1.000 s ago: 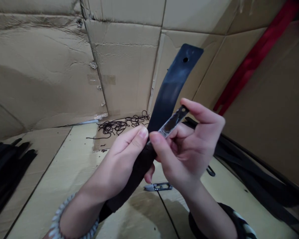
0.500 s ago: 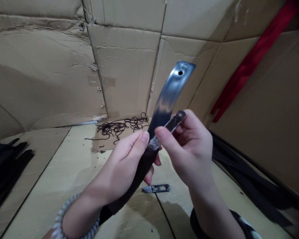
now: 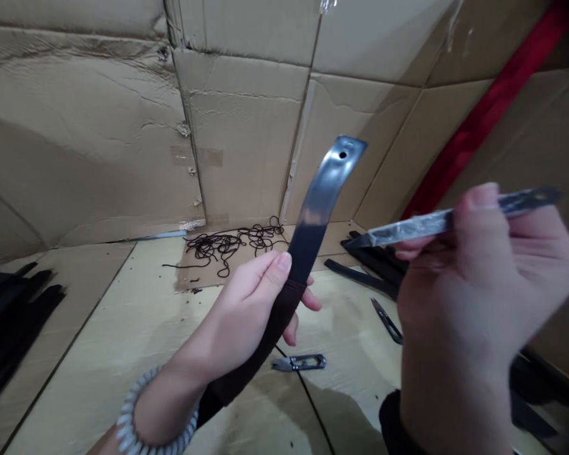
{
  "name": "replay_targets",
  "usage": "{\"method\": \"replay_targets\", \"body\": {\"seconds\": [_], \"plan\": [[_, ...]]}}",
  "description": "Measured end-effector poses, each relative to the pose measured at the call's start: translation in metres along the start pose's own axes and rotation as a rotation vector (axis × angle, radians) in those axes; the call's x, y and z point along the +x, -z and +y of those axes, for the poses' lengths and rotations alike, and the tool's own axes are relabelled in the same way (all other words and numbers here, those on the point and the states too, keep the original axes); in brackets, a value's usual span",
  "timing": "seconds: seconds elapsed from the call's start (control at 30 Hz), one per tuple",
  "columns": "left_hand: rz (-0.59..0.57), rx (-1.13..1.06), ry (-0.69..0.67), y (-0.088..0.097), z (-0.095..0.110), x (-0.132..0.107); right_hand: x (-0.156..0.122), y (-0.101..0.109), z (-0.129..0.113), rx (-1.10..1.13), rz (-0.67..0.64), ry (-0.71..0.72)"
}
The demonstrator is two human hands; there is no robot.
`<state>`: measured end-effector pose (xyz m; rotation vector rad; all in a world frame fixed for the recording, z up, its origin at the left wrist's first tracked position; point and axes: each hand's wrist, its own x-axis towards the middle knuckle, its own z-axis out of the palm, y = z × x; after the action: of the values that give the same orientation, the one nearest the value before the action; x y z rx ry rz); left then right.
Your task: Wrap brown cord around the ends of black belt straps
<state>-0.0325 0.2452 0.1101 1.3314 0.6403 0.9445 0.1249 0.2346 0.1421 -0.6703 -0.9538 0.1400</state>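
My left hand (image 3: 251,303) is closed around a curved metal strip (image 3: 315,205) whose lower part sits inside a dark fabric sleeve (image 3: 279,316). The bare upper end of the strip is shiny and has a small round hole. My thumb presses at the sleeve's edge. To the right, my right hand (image 3: 483,278) grips a slim dark tool (image 3: 417,227) with clear tape or plastic wrapped round part of it. Its pointed end faces left, apart from the strip. Below the hands, thread snips (image 3: 299,363) lie on the table.
A tangle of dark cord (image 3: 222,246) lies on a cardboard piece at the back. A second pair of snips (image 3: 386,321) rests right of centre. Black strips (image 3: 19,322) lie at the left, more at the right. Cardboard walls (image 3: 246,126) enclose the table; a red strip (image 3: 488,114) hangs right.
My right hand has moved away to the right with the slim tool, off the sleeve's edge. The left hand still holds the strip, slightly lower. The second snips have come into view.
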Motion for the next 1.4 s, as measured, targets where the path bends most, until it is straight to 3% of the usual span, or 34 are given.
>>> {"method": "replay_targets", "body": {"seconds": [0.07,0.23,0.3,0.53,0.77,1.17,1.27,1.4], "plan": [[0.044,-0.063,-0.025,0.001,0.001,0.0,-0.002,0.003,-0.007,-0.009,-0.025,0.044],[0.107,-0.312,-0.003,0.004,0.011,-0.007,-0.018,0.01,-0.015,-0.064,-0.445,0.105],[0.107,-0.352,0.026,0.004,0.015,-0.011,-0.021,0.012,-0.012,-0.062,-0.528,0.121],[0.073,-0.409,0.06,0.004,0.016,-0.013,-0.018,0.012,-0.004,-0.055,-0.549,0.094],[0.066,-0.409,0.069,0.004,0.018,-0.011,-0.015,0.015,-0.003,-0.064,-0.597,0.162],[0.161,-0.27,0.045,0.0,0.021,-0.012,-0.008,0.02,-0.015,-0.157,-0.692,0.301],[0.176,-0.221,0.023,0.0,0.02,-0.012,-0.013,0.016,-0.019,-0.18,-0.663,0.256],[0.19,-0.167,0.012,0.0,0.019,-0.012,-0.015,0.009,-0.016,-0.243,-0.566,0.074]]}}
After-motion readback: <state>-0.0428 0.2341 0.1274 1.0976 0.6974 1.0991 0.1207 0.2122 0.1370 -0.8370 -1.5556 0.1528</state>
